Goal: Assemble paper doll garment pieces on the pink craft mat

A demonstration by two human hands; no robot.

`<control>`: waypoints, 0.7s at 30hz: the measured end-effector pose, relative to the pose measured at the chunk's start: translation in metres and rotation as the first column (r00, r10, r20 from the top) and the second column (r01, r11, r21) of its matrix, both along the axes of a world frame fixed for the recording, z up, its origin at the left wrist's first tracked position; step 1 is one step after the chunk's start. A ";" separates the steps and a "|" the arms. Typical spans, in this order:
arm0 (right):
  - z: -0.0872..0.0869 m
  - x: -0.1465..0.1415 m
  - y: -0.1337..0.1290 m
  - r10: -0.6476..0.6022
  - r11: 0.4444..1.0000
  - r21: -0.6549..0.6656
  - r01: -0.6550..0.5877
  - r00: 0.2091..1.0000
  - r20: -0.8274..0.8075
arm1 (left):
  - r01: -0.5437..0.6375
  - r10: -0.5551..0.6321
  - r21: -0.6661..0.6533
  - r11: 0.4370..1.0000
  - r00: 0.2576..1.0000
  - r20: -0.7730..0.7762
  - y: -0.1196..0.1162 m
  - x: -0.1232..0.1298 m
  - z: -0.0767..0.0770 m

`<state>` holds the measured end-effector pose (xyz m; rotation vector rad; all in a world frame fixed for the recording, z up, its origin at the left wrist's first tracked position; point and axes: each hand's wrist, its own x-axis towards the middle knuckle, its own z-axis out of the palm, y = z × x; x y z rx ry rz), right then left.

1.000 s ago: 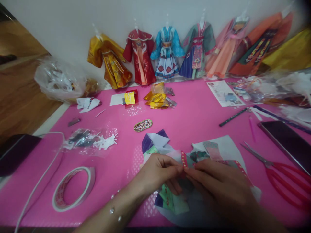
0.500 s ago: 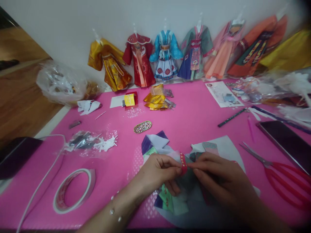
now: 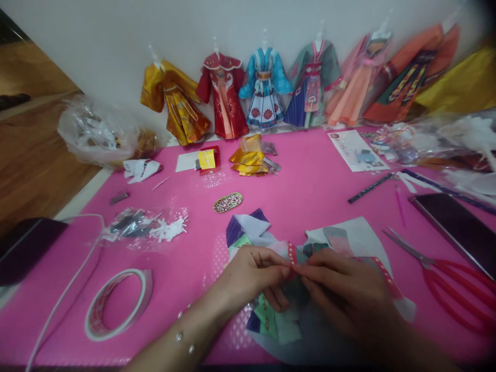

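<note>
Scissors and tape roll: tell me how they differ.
The scissors are metal-bladed and red-handled; the tape roll is a whitish ring. The scissors lie right of the right hand; the tape roll sits left of the left hand. Both rest on the pink surface.

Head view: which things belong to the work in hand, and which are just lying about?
Apparently in use:
red trim, at the fingers of left hand and right hand
fabric pieces beneath

Seemingly just lying about:
scissors
tape roll
phone
oval dish
miniature dresses
</note>
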<state>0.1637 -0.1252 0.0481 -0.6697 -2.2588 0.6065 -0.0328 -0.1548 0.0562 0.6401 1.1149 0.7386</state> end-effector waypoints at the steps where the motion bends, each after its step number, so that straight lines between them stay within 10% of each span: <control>1: -0.001 -0.001 0.000 0.000 1.000 -0.018 -0.001 1.000 -0.012 | -0.001 0.001 -0.003 1.000 1.000 0.000 0.000 0.000 -0.001; 21: -0.015 -0.025 -0.026 0.075 0.989 0.093 -0.119 0.920 0.384 | -0.021 0.041 0.063 0.998 0.937 -0.346 0.007 -0.005 -0.001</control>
